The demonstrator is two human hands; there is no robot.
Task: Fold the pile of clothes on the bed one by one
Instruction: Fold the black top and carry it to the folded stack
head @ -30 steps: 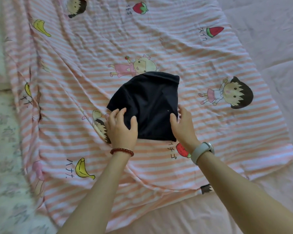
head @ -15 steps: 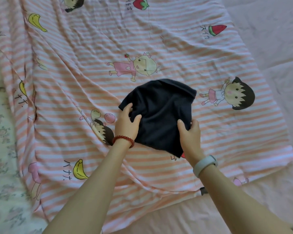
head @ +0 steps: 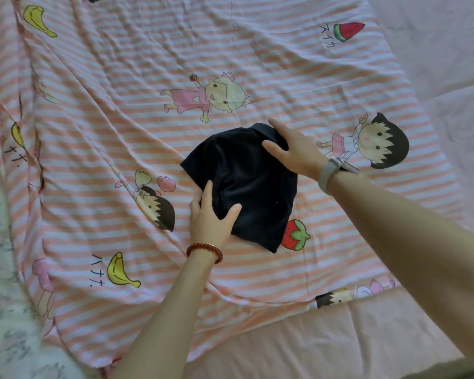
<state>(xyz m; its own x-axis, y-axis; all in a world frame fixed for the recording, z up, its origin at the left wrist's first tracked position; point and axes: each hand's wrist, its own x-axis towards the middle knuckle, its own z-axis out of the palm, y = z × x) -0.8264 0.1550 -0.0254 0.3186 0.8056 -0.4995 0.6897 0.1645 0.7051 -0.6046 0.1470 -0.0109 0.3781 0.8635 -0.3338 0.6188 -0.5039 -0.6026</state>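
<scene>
The dark garment (head: pixel 246 184) lies folded small on the striped sheet (head: pixel 121 132). The right hand (head: pixel 293 151) has moved from its near edge to the far corner, fingers flat; the left hand (head: pixel 211 217) still pinches the near-left edge. Folding looks nearly finished.

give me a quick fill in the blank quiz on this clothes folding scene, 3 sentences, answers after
1. The dark garment lies on a striped sheet printed with cartoon children and ____.
2. The left hand wears a red ____ on its wrist.
3. The right hand rests on the garment's ____ edge, seen from the camera.

Missing words: fruit; bracelet; far
</scene>
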